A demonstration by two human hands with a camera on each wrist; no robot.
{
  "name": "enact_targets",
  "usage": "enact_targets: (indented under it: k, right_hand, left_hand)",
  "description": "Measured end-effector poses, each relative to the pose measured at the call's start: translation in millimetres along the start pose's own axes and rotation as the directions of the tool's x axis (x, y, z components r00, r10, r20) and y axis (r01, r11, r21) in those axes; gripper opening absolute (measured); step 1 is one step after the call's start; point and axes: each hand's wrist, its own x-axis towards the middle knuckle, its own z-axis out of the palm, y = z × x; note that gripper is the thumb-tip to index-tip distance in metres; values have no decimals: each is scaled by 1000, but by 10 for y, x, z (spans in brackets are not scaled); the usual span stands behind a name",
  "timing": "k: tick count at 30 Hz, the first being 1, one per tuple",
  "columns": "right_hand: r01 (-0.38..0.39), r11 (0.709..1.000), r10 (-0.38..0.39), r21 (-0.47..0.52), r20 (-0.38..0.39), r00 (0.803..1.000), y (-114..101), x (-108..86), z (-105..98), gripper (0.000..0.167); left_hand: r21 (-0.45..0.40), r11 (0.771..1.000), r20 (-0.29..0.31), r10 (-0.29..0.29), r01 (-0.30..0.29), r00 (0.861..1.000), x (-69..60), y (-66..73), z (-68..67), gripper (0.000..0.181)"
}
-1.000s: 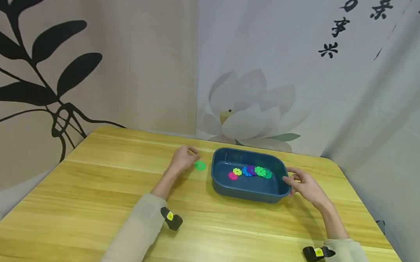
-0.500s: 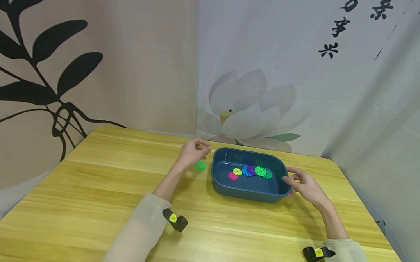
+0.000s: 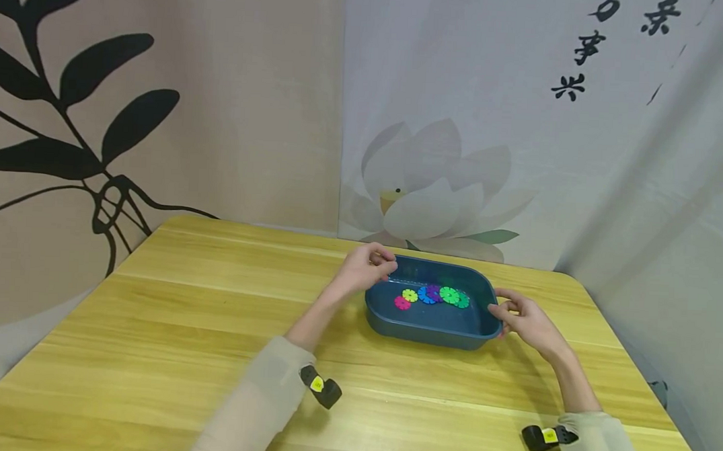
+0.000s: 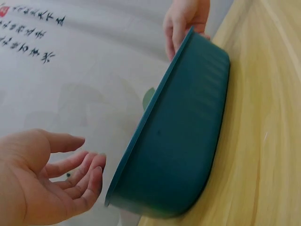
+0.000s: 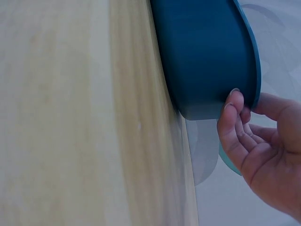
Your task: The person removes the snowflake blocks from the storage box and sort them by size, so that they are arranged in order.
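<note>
A dark blue-green plastic basin [image 3: 432, 335] stands on the table. Inside it lie flower-edged plastic discs: a pink disc [image 3: 402, 303], a yellow disc [image 3: 409, 295], a blue disc [image 3: 425, 295], a purple disc [image 3: 434, 292] and green discs [image 3: 449, 295]. My left hand [image 3: 363, 269] hovers at the basin's left rim, its fingers loosely bent. In the left wrist view nothing shows between those fingers, which are apart from the rim. My right hand [image 3: 527, 321] grips the right end of the rim, thumb over it and fingers against the outer wall [image 5: 207, 70].
The wooden table [image 3: 211, 326] reaches back to a printed curtain [image 3: 257, 113]. Black wrist cameras sit on the left sleeve [image 3: 263, 396] and the right sleeve [image 3: 600, 441].
My left hand has moved right, from beside a loose green disc on the table to the basin's left rim. It now covers that disc's spot. My right hand keeps its grip.
</note>
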Motion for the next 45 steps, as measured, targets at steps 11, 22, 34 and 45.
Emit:
enact_targets:
  k: [11, 22, 34, 45]
  right_hand:
    - [-1, 1000, 0, -25, -10, 1000, 21, -3, 6, 59]
    - [-2, 1000, 2, -7, -7, 1000, 25, 14, 8, 59]
    - [-12, 1000, 12, -20, -13, 1000, 15, 12, 14, 59]
    - [-8, 1000, 8, -11, -12, 1000, 24, 12, 2, 59]
  left_hand:
    - [40, 997, 99, 60, -64, 993, 47, 20, 346, 16]
    - [158, 987, 113, 3, -21, 994, 167, -43, 694, 11]
    - [230, 973, 152, -56, 20, 987, 295, -119, 842, 16]
    - [299, 954, 165, -68, 16, 984, 333, -180, 870, 20]
